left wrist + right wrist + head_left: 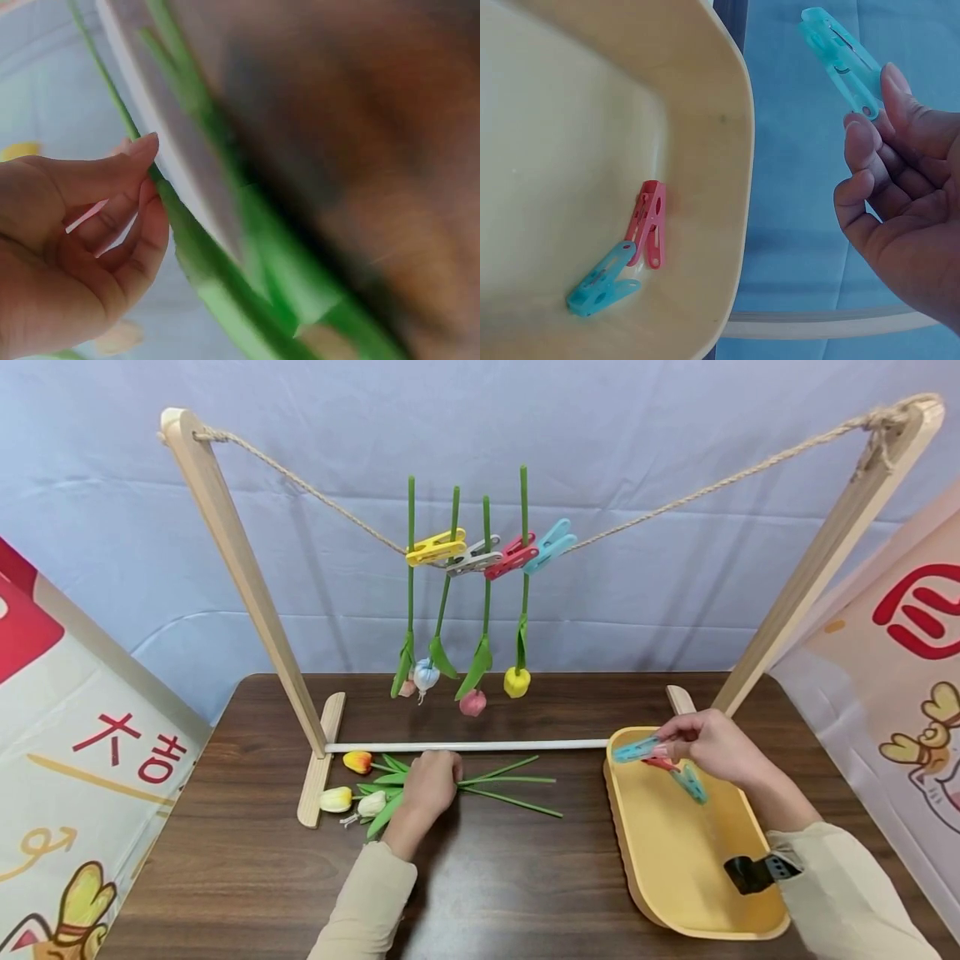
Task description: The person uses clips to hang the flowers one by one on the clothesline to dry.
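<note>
My left hand (429, 785) pinches the green stem (109, 86) of an artificial tulip between thumb and fingertips, low over the table. Beside it lie an orange-yellow tulip (357, 762), a pale yellow one (335, 799) and a white one (372, 804), stems pointing right. Which flower belongs to the pinched stem, I cannot tell. Above the yellow basin's far rim (637, 732), my right hand (708, 745) holds a light blue clothespin (844, 64) by its handle end. A red clothespin (646, 225) and another blue clothespin (600, 285) lie inside the basin.
A twine rope (720, 489) sags between two wooden posts (243, 577). Several tulips hang from it head down, held by yellow (437, 548), grey (474, 558), red (512, 557) and blue (551, 547) clothespins. A white bar (487, 746) joins the posts low down.
</note>
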`<state>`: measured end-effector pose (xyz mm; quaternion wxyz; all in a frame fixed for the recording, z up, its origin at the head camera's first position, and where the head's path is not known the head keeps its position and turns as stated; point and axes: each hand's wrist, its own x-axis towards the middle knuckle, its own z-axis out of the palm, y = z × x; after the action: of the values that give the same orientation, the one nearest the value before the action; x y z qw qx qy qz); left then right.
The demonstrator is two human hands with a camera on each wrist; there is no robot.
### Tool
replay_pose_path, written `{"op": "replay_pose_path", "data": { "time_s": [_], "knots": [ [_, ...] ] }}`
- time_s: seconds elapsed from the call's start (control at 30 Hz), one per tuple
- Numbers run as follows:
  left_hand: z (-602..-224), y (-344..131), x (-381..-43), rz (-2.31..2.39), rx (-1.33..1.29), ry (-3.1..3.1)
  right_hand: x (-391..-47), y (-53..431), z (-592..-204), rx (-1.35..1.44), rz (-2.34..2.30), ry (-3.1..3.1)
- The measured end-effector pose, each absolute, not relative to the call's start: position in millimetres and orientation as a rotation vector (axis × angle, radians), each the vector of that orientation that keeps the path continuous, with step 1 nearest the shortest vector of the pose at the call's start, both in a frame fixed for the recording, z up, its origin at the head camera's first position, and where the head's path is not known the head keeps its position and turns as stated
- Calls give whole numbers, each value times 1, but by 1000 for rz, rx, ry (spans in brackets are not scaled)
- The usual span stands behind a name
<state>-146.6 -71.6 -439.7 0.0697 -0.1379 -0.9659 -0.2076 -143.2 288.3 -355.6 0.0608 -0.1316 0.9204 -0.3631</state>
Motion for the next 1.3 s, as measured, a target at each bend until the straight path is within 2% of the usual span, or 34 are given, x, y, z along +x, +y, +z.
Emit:
{"op": "replay_pose_path", "data": {
  "time_s": [0.3,0.6,1.3],
  "knots": [
    [-380,-64,-144,-914,-511,-2729,-144,292,-352,-381,-1117,2790],
    [-324,-36,-144,-1128,-592,-2615,-144,293,-350,-386,-1148,2771],
    [-284,11,-172,-1216,-543,-2437,-145,296,-346,-416,-1111,2790]
  ]
}}
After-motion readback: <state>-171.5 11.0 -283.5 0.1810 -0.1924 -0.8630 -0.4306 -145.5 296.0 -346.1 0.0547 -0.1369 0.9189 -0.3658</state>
